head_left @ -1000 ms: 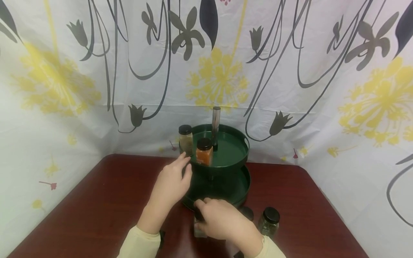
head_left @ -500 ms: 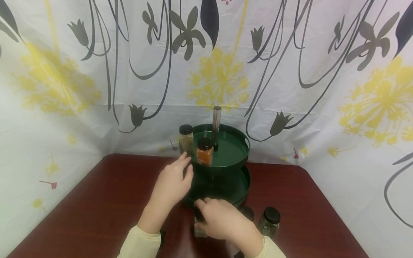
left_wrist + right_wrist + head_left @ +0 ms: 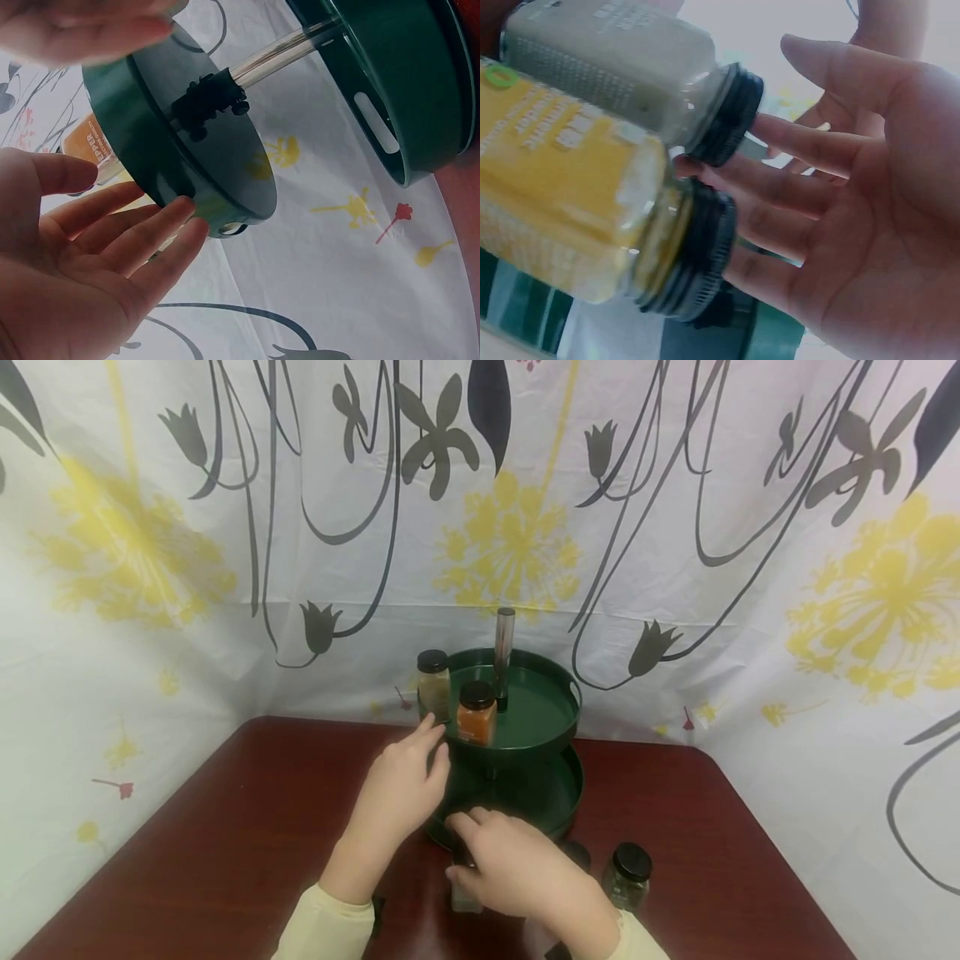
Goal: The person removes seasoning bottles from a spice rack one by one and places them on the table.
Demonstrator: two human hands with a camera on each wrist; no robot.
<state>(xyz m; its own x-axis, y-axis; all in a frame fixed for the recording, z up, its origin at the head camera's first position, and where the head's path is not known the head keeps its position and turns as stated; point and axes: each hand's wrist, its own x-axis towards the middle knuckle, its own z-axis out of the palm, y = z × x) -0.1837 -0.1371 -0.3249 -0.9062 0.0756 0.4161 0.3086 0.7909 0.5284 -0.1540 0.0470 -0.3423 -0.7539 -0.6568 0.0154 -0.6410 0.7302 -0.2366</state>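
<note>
My left hand (image 3: 405, 777) rests its straight fingertips at the left rim of the upper green tray (image 3: 142, 150). Beside those fingers, an orange jar with a black lid (image 3: 476, 718) stands on that tray, with a pale tan jar (image 3: 433, 685) behind it. My right hand (image 3: 517, 864) hovers over a pale jar (image 3: 467, 902) on the table, thumb apart from its fingers. In the right wrist view, the pale jar (image 3: 622, 67) and a yellow turmeric powder jar (image 3: 562, 187) lie close to the extended fingers. Whether a fingertip touches a lid is unclear.
A lower green tray (image 3: 525, 793) sits beneath the upper one, joined by a central metal post (image 3: 503, 652). A jar of dark green contents (image 3: 627, 877) stands to the right on the dark red table (image 3: 225, 827). Another black lid (image 3: 576, 855) shows behind my right forearm. Patterned curtain surrounds the table.
My right hand's fingers have loosened from the pale jar's lid and lifted slightly. The jar stays in place on the table. My left hand keeps its position at the tray.
</note>
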